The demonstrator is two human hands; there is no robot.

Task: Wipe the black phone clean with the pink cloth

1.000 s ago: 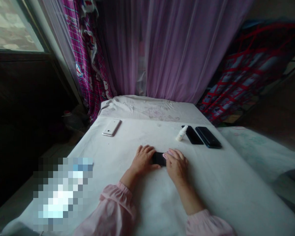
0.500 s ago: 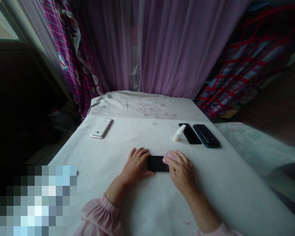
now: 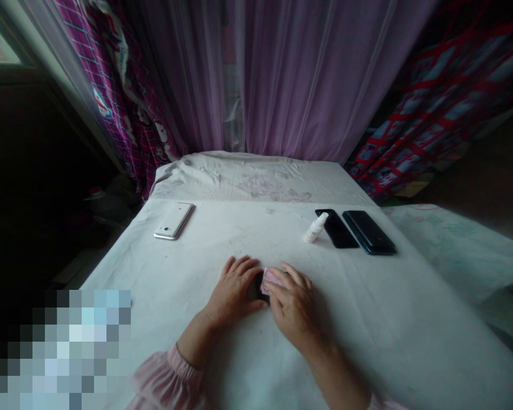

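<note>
A black phone (image 3: 260, 289) lies flat on the white-covered table in front of me, mostly covered by both hands. My left hand (image 3: 236, 289) grips its left end, thumb along the near edge and fingers on the far side. Pressed against the screen is a folded pink cloth (image 3: 271, 279). My right hand (image 3: 294, 302) is closed on that cloth, near the left hand, and hides the phone's right part.
Beyond my right hand stands a small white spray bottle (image 3: 315, 229), beside a black phone (image 3: 342, 230) and dark stacked phones (image 3: 370, 232). White phones (image 3: 175, 221) lie at the left on the tablecloth (image 3: 222, 216). Purple curtains (image 3: 299, 80) hang behind the table.
My right hand has slid left across the phone with the pink cloth, close to my left hand. The left hand still grips the phone's end. The view has shifted slightly.
</note>
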